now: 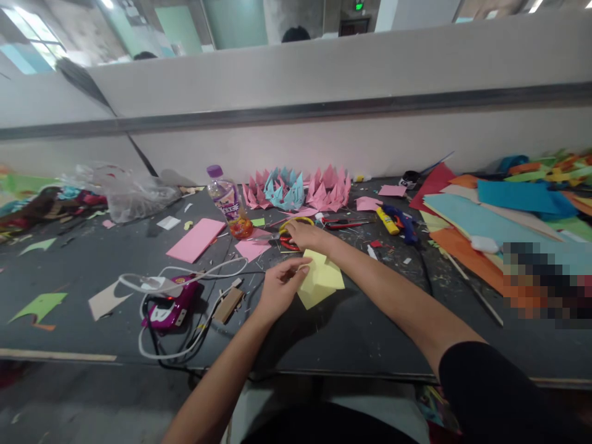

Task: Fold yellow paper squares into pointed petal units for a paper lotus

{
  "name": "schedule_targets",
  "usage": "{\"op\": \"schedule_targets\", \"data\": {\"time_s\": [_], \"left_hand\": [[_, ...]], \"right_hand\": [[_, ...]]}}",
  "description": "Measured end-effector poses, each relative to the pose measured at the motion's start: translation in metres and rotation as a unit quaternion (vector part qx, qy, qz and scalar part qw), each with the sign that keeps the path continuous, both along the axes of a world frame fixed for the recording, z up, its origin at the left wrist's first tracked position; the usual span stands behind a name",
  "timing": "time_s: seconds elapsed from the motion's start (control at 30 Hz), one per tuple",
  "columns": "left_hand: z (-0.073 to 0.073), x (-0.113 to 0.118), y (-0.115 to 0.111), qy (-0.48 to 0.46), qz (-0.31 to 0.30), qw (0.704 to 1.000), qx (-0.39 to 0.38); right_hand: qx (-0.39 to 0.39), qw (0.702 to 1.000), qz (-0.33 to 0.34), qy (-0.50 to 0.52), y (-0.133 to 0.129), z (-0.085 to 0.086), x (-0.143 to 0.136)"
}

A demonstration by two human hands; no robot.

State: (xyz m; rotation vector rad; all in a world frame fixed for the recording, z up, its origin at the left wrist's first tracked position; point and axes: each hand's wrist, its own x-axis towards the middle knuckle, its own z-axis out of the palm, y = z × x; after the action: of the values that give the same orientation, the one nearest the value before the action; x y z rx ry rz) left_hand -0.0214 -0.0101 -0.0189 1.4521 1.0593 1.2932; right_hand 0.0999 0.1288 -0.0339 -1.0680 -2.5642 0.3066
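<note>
My left hand (281, 285) pinches the left edge of some yellow paper (321, 285) above the dark table. The sheets look folded or overlapping. Beyond the paper, my right hand (303, 235) has its fingers curled at the handles of a pair of scissors (298, 221), one loop yellow and one red. My fingers partly cover these handles, and the blades point left over a pink paper piece (253, 248). Close behind stand pink and blue folded-paper lotus shapes (283, 190).
A purple-capped bottle (226, 200) stands left of the scissors. Pink paper (197, 239), a magenta power strip (173, 307) and white cables lie left. On the right are pliers (346, 222), a yellow tube (387, 221), a blue glue gun (404, 222) and coloured sheets (481, 213).
</note>
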Motion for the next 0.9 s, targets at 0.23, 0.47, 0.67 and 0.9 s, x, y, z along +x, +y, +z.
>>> {"op": "schedule_targets", "data": {"time_s": [0.23, 0.47, 0.67, 0.9], "left_hand": [[0.004, 0.002, -0.002, -0.072, -0.04, 0.996, -0.024], [-0.001, 0.003, 0.006, -0.072, 0.009, 0.997, -0.009], [0.007, 0.005, 0.007, -0.061, 0.016, 0.998, 0.002], [0.019, 0.013, 0.001, -0.047, 0.04, 0.998, 0.012]], "right_hand": [[-0.108, 0.958, -0.109, 0.242, -0.012, 0.017, 0.014], [-0.319, 0.827, -0.148, 0.439, -0.079, 0.031, 0.07], [-0.4, 0.745, -0.114, 0.522, -0.135, 0.025, 0.085], [-0.437, 0.724, -0.097, 0.525, -0.148, 0.008, 0.08]]}}
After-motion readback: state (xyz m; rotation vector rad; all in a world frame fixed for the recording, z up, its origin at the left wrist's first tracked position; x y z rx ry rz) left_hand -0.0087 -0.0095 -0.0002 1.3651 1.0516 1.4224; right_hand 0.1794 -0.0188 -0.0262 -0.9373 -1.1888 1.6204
